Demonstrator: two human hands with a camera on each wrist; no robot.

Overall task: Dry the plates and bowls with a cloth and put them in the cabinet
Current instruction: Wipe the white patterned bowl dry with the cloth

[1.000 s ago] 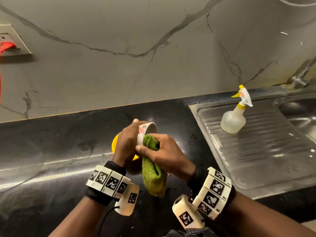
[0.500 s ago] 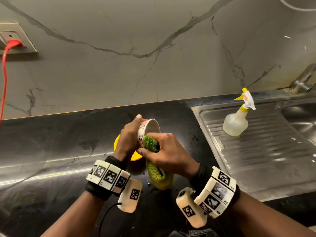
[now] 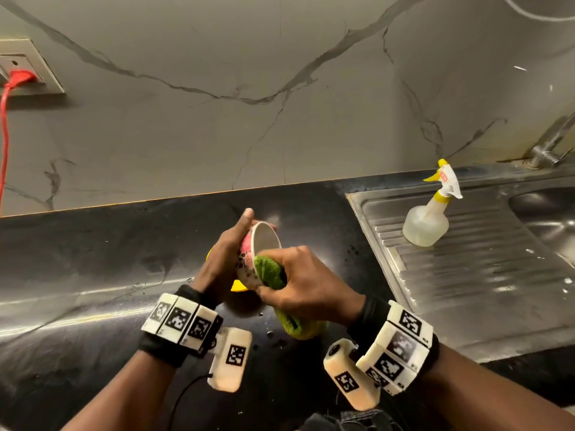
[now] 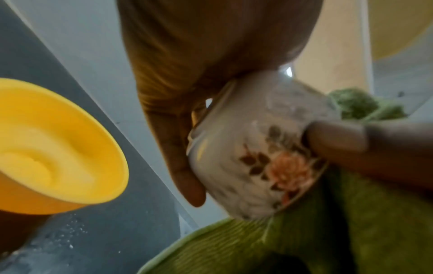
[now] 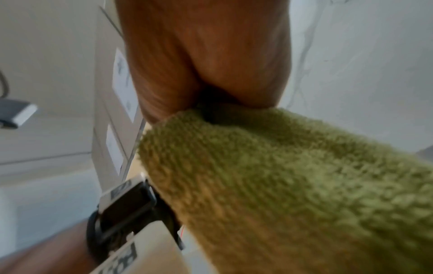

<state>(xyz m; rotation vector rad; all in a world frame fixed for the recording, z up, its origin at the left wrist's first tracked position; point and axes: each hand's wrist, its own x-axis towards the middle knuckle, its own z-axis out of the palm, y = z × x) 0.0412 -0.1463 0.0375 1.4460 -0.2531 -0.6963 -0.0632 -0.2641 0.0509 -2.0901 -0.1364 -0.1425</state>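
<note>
Gripping bowl [image 3: 263,244] w/ left hand [image 3: 222,259], cloth [image 3: 270,270] inside.

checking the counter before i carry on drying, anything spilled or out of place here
Only small things: water droplets lie scattered on the black counter near the yellow bowl and under the green cloth. The floral bowl looks intact in the left hand. The spray bottle stands upright on the drainboard.

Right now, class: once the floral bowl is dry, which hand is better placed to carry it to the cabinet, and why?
Probably the left. The left hand already grips the floral bowl, while the right hand holds the green cloth at its rim.
</note>
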